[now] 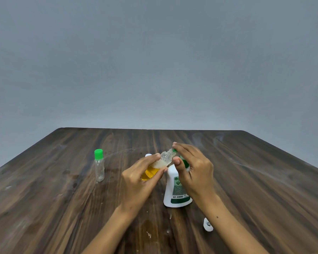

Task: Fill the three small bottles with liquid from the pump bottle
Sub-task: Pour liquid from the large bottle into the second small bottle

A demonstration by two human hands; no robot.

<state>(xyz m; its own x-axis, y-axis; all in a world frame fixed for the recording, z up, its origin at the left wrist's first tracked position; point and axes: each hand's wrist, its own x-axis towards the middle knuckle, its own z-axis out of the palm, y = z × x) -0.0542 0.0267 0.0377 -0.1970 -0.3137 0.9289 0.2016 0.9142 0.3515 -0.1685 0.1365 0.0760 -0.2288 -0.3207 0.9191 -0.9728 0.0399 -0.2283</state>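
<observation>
Tilting small bottle (pixel 160 165) gripped by left hand (pixel 138 178).

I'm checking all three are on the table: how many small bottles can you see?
2 for sure: a green-capped bottle standing left, and one held tilted in the left hand. A white cap behind that hand may be the third.

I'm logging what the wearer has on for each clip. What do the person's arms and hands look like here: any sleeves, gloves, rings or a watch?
Both forearms are bare as far as the frame shows, with no sleeves in view. The left hand and right hand wear no gloves, and no rings, watch or bracelet show. A small dark spot marks the right forearm.
</observation>
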